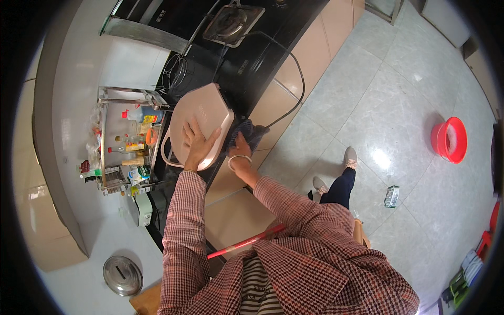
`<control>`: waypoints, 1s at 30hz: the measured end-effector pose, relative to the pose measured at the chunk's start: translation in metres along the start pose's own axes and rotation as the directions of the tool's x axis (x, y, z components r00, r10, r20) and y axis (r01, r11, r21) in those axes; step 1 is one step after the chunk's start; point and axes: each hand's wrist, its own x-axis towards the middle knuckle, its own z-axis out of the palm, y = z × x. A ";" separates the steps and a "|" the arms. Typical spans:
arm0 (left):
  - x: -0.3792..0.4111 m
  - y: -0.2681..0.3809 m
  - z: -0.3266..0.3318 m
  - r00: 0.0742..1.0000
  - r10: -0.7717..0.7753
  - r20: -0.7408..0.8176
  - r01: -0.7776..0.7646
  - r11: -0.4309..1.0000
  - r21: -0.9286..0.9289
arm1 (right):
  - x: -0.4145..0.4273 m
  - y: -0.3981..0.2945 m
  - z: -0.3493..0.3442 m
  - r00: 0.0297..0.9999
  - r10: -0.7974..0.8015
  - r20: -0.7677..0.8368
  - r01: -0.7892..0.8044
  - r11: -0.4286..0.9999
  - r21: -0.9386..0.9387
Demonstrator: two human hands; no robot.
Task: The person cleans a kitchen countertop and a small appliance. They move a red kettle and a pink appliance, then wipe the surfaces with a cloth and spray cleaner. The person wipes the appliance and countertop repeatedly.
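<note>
My left hand [198, 142] rests palm down with fingers spread on the lid of a pink appliance [204, 104] that looks like an electric griddle. A loop handle [167, 151] sticks out from its left side. The appliance stands on the black countertop [240, 92]. At the counter's front edge, beside the appliance, my right hand [240, 148] grips a dark blue cloth [248, 128]. A white bangle [239, 158] circles the right wrist.
A metal rack [103, 138] with several bottles stands left of the appliance, a wire stand [175, 71] beyond it. Past that is a gas burner [228, 23]; a black cord [302, 78] hangs off the counter. A red bucket [440, 139] and a crumpled packet [391, 196] are on the floor.
</note>
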 end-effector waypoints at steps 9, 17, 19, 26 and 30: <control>0.006 0.001 0.007 1.000 0.025 -0.019 -0.025 1.000 0.013 | 0.018 0.015 -0.039 0.952 0.188 0.242 -0.262 0.909 0.326; 0.008 0.003 0.004 1.000 0.027 0.008 -0.027 0.999 -0.032 | 0.047 -0.048 -0.051 0.983 -0.046 0.180 -0.086 0.746 0.660; 0.010 0.009 0.004 0.999 0.046 0.003 -0.046 0.999 -0.028 | 0.083 -0.065 -0.048 0.973 -0.099 0.207 -0.046 0.800 0.598; 0.011 0.015 0.006 0.998 0.067 -0.020 -0.066 0.998 0.013 | 0.101 -0.062 -0.041 0.901 -0.325 0.287 0.235 0.923 0.306; 0.005 -0.005 0.010 1.000 0.018 -0.025 -0.017 0.999 0.039 | 0.076 -0.047 -0.039 0.836 -0.457 0.304 0.413 0.889 0.199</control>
